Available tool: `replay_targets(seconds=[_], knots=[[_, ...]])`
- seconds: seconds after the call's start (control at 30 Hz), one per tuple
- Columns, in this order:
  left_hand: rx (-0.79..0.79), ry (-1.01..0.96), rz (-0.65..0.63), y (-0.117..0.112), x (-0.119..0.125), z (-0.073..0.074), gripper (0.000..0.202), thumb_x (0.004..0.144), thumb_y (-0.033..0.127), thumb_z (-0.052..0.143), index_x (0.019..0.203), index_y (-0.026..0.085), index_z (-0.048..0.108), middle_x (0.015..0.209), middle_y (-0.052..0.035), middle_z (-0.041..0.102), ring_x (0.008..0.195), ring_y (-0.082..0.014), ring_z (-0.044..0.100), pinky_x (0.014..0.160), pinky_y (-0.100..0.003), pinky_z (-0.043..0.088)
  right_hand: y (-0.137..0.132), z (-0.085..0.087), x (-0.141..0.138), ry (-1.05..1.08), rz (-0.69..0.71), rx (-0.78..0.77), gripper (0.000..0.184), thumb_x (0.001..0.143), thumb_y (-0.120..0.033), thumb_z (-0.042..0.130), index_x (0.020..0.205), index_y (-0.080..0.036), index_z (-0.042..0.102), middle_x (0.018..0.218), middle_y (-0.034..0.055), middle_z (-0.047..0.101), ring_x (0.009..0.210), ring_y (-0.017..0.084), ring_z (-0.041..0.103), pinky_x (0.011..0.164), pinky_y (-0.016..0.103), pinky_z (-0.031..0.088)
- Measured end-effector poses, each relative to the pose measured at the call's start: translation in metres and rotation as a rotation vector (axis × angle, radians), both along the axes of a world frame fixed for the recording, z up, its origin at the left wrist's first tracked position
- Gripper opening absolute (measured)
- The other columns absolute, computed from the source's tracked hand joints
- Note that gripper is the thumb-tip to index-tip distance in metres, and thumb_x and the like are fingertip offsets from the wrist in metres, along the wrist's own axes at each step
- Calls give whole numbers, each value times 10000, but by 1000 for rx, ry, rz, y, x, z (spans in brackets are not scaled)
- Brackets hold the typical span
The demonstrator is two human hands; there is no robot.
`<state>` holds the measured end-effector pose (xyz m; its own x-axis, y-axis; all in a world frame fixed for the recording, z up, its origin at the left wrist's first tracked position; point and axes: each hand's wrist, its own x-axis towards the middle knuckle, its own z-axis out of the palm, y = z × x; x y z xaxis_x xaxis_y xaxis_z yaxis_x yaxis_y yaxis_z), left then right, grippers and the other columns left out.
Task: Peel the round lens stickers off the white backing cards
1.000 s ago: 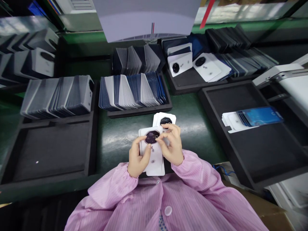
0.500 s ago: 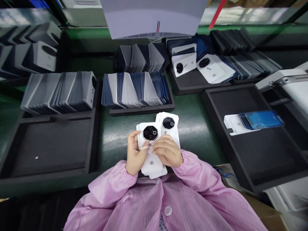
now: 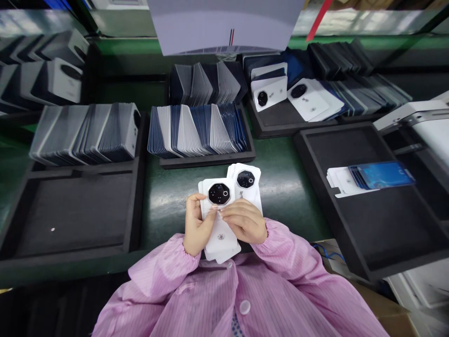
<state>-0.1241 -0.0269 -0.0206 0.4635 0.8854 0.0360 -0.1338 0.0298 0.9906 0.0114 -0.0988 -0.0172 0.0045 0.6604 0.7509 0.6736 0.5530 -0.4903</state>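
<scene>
White phone-shaped cards [image 3: 221,229], the top one bearing a black camera print, are held low over the bench in front of me. My left hand [image 3: 199,224] is closed round their left edge, its thumb lying on the face just under the camera print. Behind and to the right are more such white cards [image 3: 250,194], fanned out at a slight angle. My right hand [image 3: 243,220] lies across both groups with its fingers bent together. Its fingertips meet the left thumb below the camera print; what they pinch, if anything, is too small to make out.
A black tray [image 3: 206,161] packed with blue and white cards stands ahead. To the left, another black tray [image 3: 79,250] carries a card row at its back. On the right, a black tray [image 3: 396,234] holds white cards and blue-screened pieces [image 3: 386,175]. A white sheet [image 3: 224,23] hangs above.
My right fingers and left thumb have shifted slightly on the top card. The lower ends of the cards beneath have moved a little left and down.
</scene>
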Motion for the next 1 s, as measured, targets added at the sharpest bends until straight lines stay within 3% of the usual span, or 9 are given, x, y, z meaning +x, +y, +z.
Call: replay_targets(seconds=[1.0], knots=[[-118,32,-44,2,0,1,264,819,229,607,1024,234,441,919,-15,609,809,-149,628,728,-287,496,1,0,1,7,-83,-42,297,814,-58,582,1038,-252,599,918,14,757,853,161,722,832,374,524]])
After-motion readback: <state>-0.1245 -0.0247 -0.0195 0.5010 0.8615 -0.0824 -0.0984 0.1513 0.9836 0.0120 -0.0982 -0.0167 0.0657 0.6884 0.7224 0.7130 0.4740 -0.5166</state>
